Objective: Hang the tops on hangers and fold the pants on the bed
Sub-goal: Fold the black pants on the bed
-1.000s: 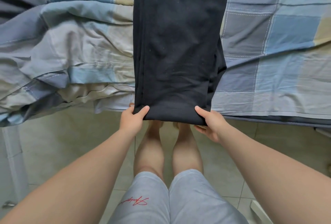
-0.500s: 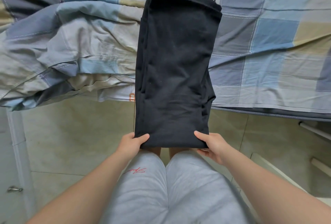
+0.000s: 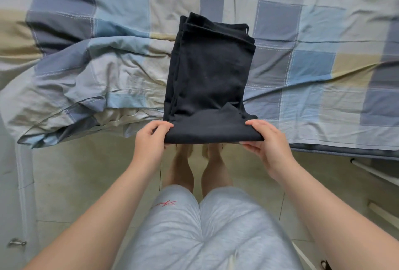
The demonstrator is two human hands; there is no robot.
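Black pants [image 3: 207,79] lie folded lengthwise on the checked bed [image 3: 313,64], reaching from the near edge toward the middle. The near end is lifted and curled into a fold over the bed's edge. My left hand [image 3: 151,138] grips the left corner of that fold, thumb on top and fingers underneath. My right hand [image 3: 267,140] grips the right corner the same way. The far end of the pants lies flat with its layered hems showing.
A rumpled checked duvet [image 3: 71,88] is bunched on the bed's left and hangs over the edge. Tiled floor [image 3: 86,183] lies below, with my bare legs at the bed. White furniture [image 3: 15,215] with a metal handle stands at the left; white rails [image 3: 371,170] at the right.
The near end of the pants, hanging low over the floor half a second ago, has been raised and brought forward to the bed's edge, forming a fold. Both hands keep their grip.
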